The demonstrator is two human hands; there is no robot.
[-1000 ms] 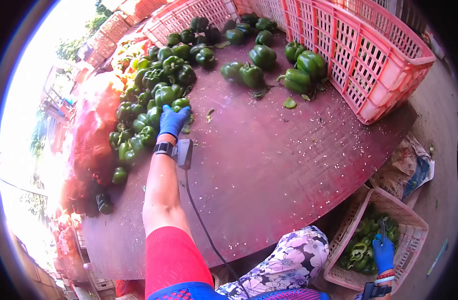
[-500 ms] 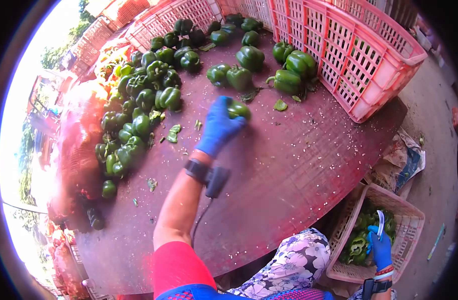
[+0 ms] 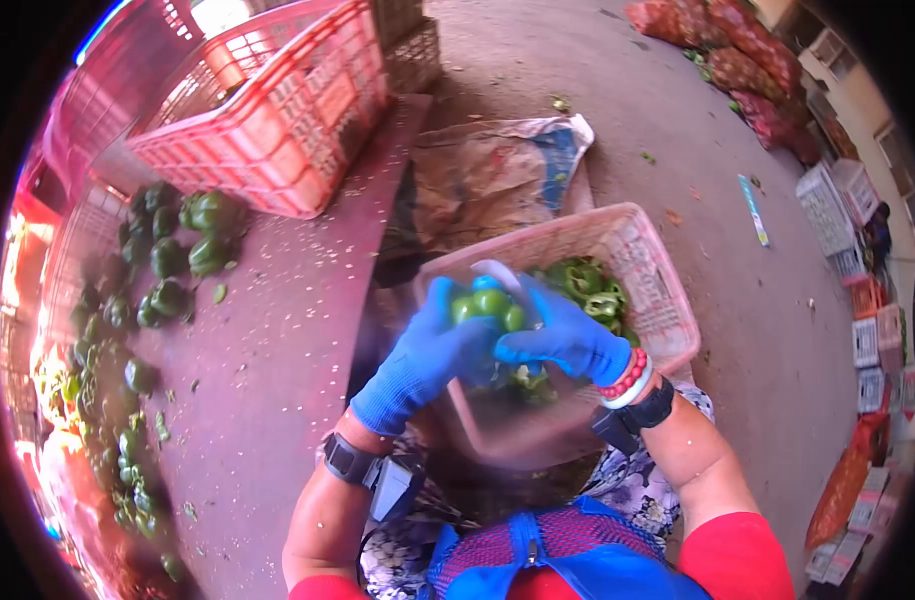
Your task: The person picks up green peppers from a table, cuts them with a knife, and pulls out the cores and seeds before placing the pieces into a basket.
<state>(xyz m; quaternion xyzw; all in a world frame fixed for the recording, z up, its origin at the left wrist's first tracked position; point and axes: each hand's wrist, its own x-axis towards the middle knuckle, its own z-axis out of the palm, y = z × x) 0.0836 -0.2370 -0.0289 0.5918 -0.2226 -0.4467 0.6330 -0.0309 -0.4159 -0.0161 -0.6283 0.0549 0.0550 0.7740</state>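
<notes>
A green bell pepper is gripped by my left hand, gloved in blue, above a pale pink plastic crate. Beside it my right hand, gloved as well, is closed on a small curved knife; the blade shows at the pepper's far side, and the handle is mostly hidden by my fingers. Cut green pepper pieces lie in the crate below my hands. Whole bell peppers are spread along the far left of the reddish table.
A large pink slatted crate stands on the table's far end. Past the table edge lies a crumpled sack. Filled net sacks and stacked crates line the right side of the floor.
My view has swung right. My left hand has brought the pepper from the table to over the crate. My right hand, still with the knife, has come up to meet it.
</notes>
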